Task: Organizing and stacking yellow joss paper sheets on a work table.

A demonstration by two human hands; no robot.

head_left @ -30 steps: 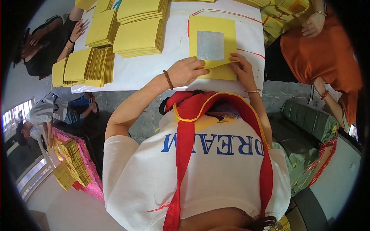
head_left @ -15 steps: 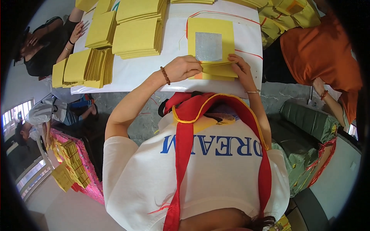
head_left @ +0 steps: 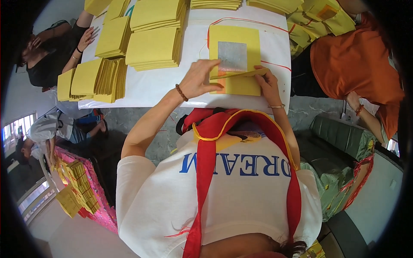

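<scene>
Head view, the only one given. Looked like folding of the near edge of the yellow sheet point(head_left: 234, 36) up toward the silver square point(head_left: 232, 56). Best done, by this judgement, with the flap point(head_left: 241, 74) kept level from end to end and square with the side edges. Then pressed flat from the middle outward, so that no slant crept into the crease.

Lay on the white table cover point(head_left: 150, 88), that sheet, at the near edge and right of centre. Silver square at its middle, far part flat.

Left hand point(head_left: 200, 79): half curled, thumb and fingertips pinching the left end of the flap, wrist with a bead bracelet over the table's near rim.

Right hand point(head_left: 267, 84): fingers bent down, tips on the right end of the flap. Pinching or merely pressing could not be told.

Farther left, stacks of yellow paper point(head_left: 152, 45), and a fanned pile point(head_left: 92, 79) near the left corner. Seated at the right, well apart from both hands, a person in orange point(head_left: 348, 60).
</scene>
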